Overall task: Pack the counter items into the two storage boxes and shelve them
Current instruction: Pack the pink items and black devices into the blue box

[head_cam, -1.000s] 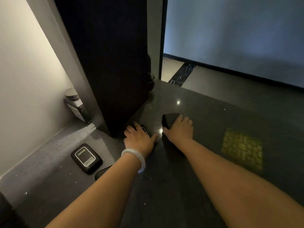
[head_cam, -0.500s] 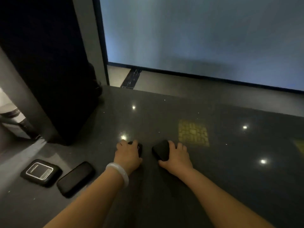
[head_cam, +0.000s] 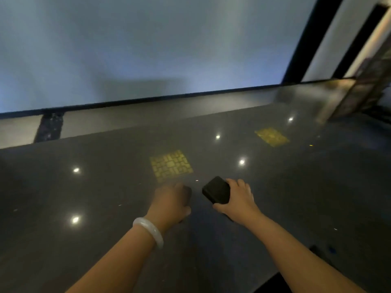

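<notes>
Within the right grip (head_cam: 239, 200), clamped across its edges, the case (head_cam: 215, 192) looked stiff, light, slick; left grip (head_cam: 170, 203) curled, contents unclear.

Bare polished counter (head_cam: 80, 193) spreads wide to the left of the left hand (head_cam: 171, 203), to the right of the right hand (head_cam: 239, 199), and ahead to its far edge. Only a narrow gap parts the left hand from the black case (head_cam: 216, 192) that the right hand grips. A dark slanted panel (head_cam: 359, 92) stands at the far right corner, and a pale wall (head_cam: 148, 49) rises beyond the edge.
</notes>
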A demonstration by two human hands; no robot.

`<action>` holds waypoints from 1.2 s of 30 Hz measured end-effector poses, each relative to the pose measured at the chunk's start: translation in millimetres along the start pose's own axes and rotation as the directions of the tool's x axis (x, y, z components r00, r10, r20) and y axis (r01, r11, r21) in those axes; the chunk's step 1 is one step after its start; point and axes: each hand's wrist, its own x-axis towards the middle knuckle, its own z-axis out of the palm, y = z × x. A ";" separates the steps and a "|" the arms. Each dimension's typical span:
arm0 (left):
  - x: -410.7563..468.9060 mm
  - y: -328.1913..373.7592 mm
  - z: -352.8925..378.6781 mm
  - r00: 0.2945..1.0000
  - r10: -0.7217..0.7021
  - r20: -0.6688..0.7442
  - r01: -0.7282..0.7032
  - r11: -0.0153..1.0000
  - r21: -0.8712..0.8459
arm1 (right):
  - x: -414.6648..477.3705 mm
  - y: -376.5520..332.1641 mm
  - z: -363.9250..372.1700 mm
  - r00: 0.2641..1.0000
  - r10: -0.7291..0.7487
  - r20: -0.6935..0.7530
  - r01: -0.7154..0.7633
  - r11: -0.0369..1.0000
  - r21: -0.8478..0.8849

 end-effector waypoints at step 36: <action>-55.4 553.4 224.1 0.410 0.873 0.262 -0.880 0.455 -0.137 | -271.8 492.2 -224.1 0.729 0.654 -0.200 -0.624 0.756 0.198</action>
